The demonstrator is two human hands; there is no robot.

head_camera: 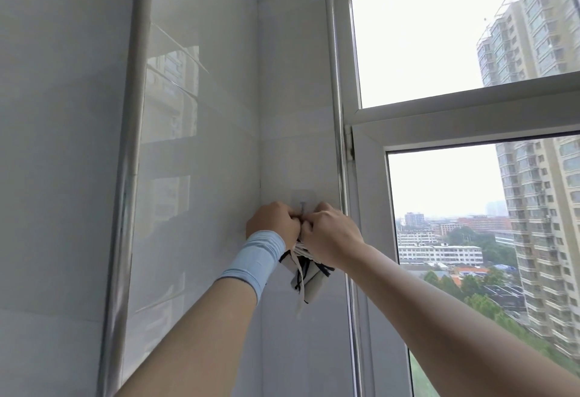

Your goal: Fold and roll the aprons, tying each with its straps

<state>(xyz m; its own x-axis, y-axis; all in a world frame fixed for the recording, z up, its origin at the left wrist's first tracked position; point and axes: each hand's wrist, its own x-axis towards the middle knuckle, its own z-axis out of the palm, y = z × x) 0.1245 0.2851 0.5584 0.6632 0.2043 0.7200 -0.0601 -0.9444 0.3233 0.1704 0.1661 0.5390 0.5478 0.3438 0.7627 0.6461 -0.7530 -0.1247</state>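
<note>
A rolled apron bundle (306,274), light fabric with dark edging and a pale strap dangling, hangs against the tiled wall just below a clear adhesive hook (302,203). My left hand (272,223), with a light blue wristband, and my right hand (331,233) are both raised to the hook, fingers closed on the top of the bundle and its straps. The hands hide the upper part of the bundle and most of the hook.
Glossy white tiled walls (201,158) meet in a corner beside the hook. A metal pipe (131,145) runs vertically on the left. A white-framed window (370,177) stands immediately right, showing apartment blocks outside.
</note>
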